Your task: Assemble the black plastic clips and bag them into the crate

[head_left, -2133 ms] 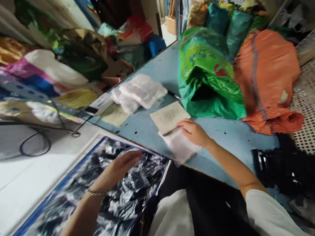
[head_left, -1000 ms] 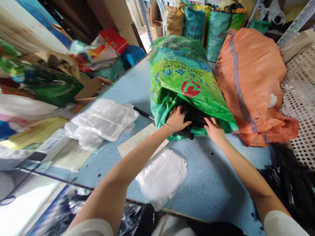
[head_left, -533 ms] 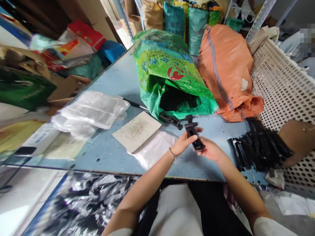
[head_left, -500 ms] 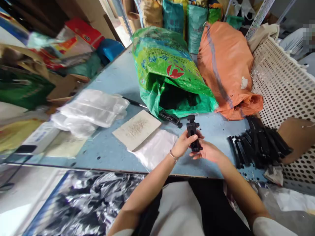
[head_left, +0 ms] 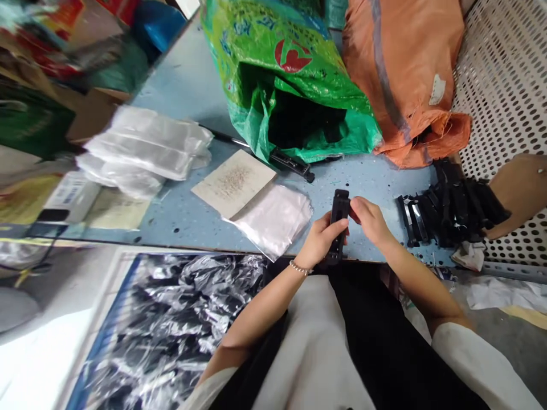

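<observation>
Your two forearms converge from the lower corners toward the near edge of the table (head_left: 376,173), elbows bent and wrists raised. Your left hand (head_left: 321,236), with one beaded bracelet (head_left: 301,267) at the wrist, is closed around one black part (head_left: 340,206): the thumb lies across its front, and the fingers wrap behind, their tips showing on the far side. The part stands lengthwise away from you, over the table's near edge. Your right hand (head_left: 371,219) is partly curled, its thumb and fingertips gathered at the part's upper right side; whether they pinch it or merely touch it, you cannot tell at this size.

Counted about the hands: one further part, the loose piece (head_left: 293,163), lies on the table at the mouth of the single green bag (head_left: 294,42), which gapes toward you. One orange sack (head_left: 405,62) lies to the right of this bag. Nearer, at the right, is one pile (head_left: 455,202) of black pieces, overlapping too closely to be counted. To the left of your hands are two stacks of clear bags: the near stack (head_left: 280,216), partly covered by one card (head_left: 235,183), and the far stack (head_left: 149,145). One pen (head_left: 228,138) lies between the far stack and the green bag.
</observation>
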A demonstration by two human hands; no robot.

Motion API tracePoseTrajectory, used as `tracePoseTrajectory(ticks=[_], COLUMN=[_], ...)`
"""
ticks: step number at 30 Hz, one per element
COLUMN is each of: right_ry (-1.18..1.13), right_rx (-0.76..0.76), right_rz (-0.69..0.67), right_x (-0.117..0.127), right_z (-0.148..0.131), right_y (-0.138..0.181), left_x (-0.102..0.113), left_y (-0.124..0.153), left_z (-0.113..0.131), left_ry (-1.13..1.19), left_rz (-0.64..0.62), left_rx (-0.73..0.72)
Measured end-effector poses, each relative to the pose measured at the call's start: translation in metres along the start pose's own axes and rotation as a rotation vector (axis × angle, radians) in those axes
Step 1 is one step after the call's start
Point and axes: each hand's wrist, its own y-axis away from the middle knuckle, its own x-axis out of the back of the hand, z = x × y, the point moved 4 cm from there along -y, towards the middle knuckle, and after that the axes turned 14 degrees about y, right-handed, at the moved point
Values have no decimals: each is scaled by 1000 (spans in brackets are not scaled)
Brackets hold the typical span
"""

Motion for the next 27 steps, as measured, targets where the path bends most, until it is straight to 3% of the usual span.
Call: tracePoseTrajectory(ticks=[3,7,9,11,13,15,16,17,19,21,24,27], right_ry=[-122,272,319,189,29,-7,43,128,360,591,873,972], right_rx=[-79,214,276,168,20,-34,-21,5,64,121,173,179], right_rz=[-162,-196,-179,-240,-398,-516,-491,-421,-158,-95,-136,-181], right_x=[-12,-25,-35,-42,-44,-36,-29,-23,-16,-36,-82,-105], right_z=[3,-7,-9,-4,1,-1,-5,-10,-23,-35,-40,-35], right_y=[13,44,56,61,56,36,18,-4,-57,-110,-166,-171], left_x=[7,11,10,14,24,38,45,50,52,47,42,62], left_y=[-9,-16,-16,-17,-20,-27,-32,-37,-47,-54,-60,-64], left_z=[1,2,4,7,10,5,-1,-9,-26,-40,-49,-35], left_ry=[14,135,123,46,-34,-68,-74,-93,-219,-442,-671,-466], left_rz=[101,143,121,137,183,240,268,287,284,262,257,320], left_rx=[-69,-16,4,-65,-180,-235,-222,-195,-172,-258,-440,-476])
